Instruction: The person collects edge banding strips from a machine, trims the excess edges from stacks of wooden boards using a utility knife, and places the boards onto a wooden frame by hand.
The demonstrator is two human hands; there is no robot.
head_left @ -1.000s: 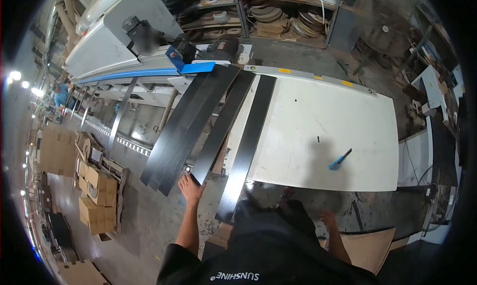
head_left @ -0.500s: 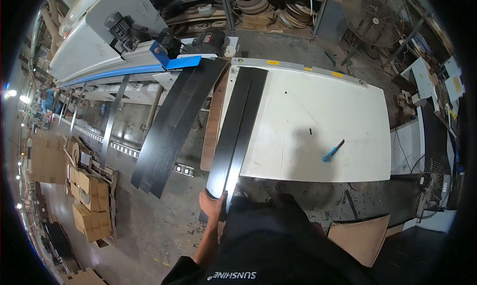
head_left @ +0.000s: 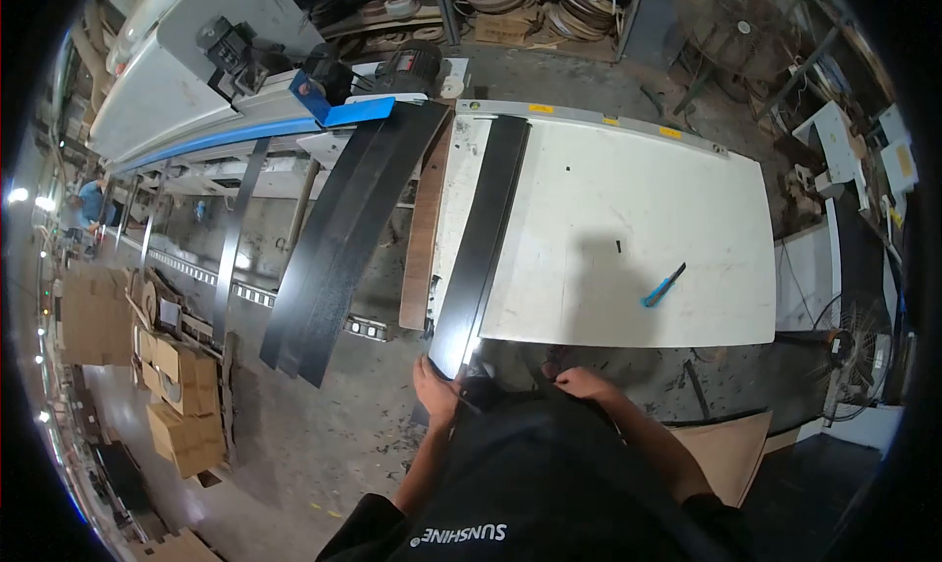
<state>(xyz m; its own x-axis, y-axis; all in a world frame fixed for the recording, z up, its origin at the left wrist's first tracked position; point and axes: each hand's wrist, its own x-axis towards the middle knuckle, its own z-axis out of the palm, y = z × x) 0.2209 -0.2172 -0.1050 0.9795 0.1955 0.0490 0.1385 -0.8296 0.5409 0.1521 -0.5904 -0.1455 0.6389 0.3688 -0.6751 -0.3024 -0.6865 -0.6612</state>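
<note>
Long black boards (head_left: 481, 229), one nearly covering another, lie lengthwise at the left side of a white worktable (head_left: 667, 199). Their near end hangs past the table edge, and my left hand (head_left: 437, 390) is closed on it at its left corner. My right hand (head_left: 586, 383) is in front of my dark apron, just off the table's near edge. Its fingers are curled together; whatever they hold, if anything, is hidden against the dark clothing. A blue utility knife (head_left: 662, 287) with a dark blade lies on the white top, near a small black scrap (head_left: 618, 246).
More black boards (head_left: 353, 238) slant out from a machine with a blue guard (head_left: 358, 111) at left. A brown wooden strip (head_left: 422, 238) runs between them and the table. Cardboard boxes (head_left: 182, 395) stand lower left. A floor fan (head_left: 849, 351) is at right.
The two boards on the table have come together, one now mostly over the other. My right hand has come into view by the apron. My left hand keeps hold of the near end.
</note>
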